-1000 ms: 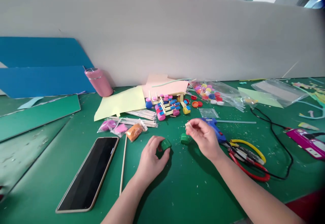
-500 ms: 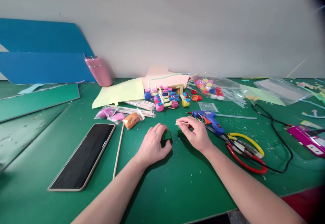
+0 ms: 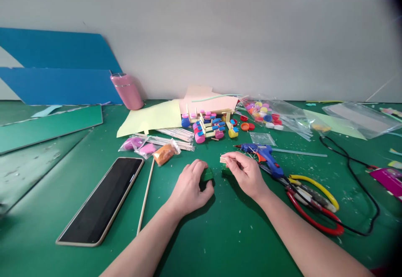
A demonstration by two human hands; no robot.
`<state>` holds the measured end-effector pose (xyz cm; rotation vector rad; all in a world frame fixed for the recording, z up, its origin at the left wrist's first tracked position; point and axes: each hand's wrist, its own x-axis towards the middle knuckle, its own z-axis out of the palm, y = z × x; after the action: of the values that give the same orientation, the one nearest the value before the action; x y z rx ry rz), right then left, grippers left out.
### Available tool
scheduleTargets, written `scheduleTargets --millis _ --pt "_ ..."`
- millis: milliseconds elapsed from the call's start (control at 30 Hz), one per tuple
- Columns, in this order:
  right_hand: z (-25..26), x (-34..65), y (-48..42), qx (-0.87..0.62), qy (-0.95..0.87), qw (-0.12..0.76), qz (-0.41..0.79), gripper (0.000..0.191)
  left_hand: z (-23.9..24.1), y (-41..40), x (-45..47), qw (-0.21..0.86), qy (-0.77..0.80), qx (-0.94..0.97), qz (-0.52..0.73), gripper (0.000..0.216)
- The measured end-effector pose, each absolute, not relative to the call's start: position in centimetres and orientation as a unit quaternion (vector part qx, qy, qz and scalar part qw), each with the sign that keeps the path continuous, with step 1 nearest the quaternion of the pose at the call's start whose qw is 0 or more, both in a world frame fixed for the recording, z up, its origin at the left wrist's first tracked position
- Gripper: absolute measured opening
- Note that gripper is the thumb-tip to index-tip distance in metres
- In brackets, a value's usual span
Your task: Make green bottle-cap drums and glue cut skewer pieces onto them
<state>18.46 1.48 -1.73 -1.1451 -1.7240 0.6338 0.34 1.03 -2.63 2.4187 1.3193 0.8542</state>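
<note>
My left hand (image 3: 189, 188) rests on the table with its fingers curled round a small green block (image 3: 207, 174), partly hidden by the fingers. A short way to the right, my right hand (image 3: 247, 175) pinches a few short pale wooden stick pieces (image 3: 223, 159) between thumb and fingertips. Below those fingers lies another green piece (image 3: 226, 172), mostly covered, and I cannot tell whether the hand touches it. Just beyond my right hand is a blue glue gun (image 3: 265, 156) with an orange trigger. Pliers with yellow and red handles (image 3: 317, 180) lie beside my right forearm.
A phone (image 3: 102, 201) and a thin wooden stick (image 3: 146, 197) lie left. Behind my hands are wrapped clay packs (image 3: 165, 153), small stick-and-cap assemblies (image 3: 209, 127) and a bag of coloured caps (image 3: 266, 113). A pink tumbler (image 3: 127, 92) stands by the wall; a black cable (image 3: 354, 172) runs right.
The camera view has shifted slightly, so everything sits a little lower. Both hands keep nearly the same place and grip, with the stick pieces still in my right fingers.
</note>
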Motion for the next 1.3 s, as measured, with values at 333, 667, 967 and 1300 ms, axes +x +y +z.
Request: scheduleTargets --millis 333,667,967,1300 --pt "-1.2 18.1 1.4 -0.46 -0.685 0.477 0.302 0.025 -2.7 0.9 0.1 0.11 0.479 0.811 0.316 0.016" --pt "-0.8 17.1 0.9 -0.437 -0.684 0.488 0.322 0.025 -2.8 0.8 -0.2 0.105 0.475 0.808 0.332 0.017" --pt "0.0 17.8 0.2 -0.451 -0.662 0.468 0.374 0.027 -2.8 0.4 -0.4 0.118 0.458 0.82 0.323 0.018" --pt "0.0 17.7 -0.4 -0.479 -0.668 0.35 0.449 0.024 -2.4 0.1 -1.1 0.159 0.44 0.825 0.315 0.02"
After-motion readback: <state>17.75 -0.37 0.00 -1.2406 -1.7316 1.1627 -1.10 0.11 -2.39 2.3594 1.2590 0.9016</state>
